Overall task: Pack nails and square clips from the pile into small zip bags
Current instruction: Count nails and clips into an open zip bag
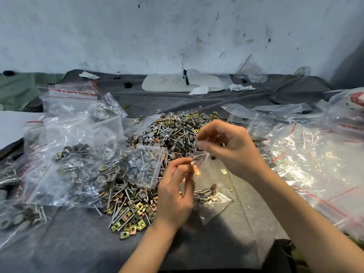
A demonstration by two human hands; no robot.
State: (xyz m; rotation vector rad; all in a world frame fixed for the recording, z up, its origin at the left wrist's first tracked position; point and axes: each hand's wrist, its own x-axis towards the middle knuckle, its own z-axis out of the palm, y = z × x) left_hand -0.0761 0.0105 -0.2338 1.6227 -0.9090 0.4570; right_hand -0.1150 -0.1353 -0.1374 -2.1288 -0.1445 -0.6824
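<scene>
A big pile (167,134) of nails, brass square clips and grey caps covers the middle of the grey cloth. In front of it hangs a small clear zip bag (213,196) with a red seal line, holding some nails and clips at its bottom. My left hand (175,194) pinches the bag's top edge on the left. My right hand (228,146) is above the bag mouth, fingers curled round small parts, a grey cap showing at the fingertips.
Filled small bags (78,154) lie heaped at the left. Empty zip bags (315,164) spread over the right. Loose square clips (130,223) lie near the front. A white board (183,82) and paper scraps lie by the stained back wall.
</scene>
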